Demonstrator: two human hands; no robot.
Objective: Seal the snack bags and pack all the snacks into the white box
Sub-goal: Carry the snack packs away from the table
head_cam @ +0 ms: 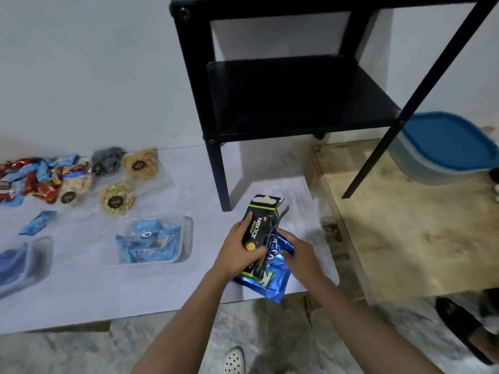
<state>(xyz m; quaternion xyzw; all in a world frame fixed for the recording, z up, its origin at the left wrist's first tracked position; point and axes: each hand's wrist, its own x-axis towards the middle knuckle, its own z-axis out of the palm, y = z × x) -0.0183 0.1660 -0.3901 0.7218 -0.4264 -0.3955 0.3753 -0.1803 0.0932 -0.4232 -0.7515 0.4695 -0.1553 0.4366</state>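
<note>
I take the Nextar box as my mark: my left hand grips it upright above the near right part of the desk, and my right hand, just right of it, holds a foil bag that touches the box from behind and below. Left of the box a tray of wrapped snacks lies on the desk, and farther left and behind lie the cookie bags and a heap of candy bars. Behind the box stands a shelf frame, and behind and well right a lidded container sits on a wooden board.
</note>
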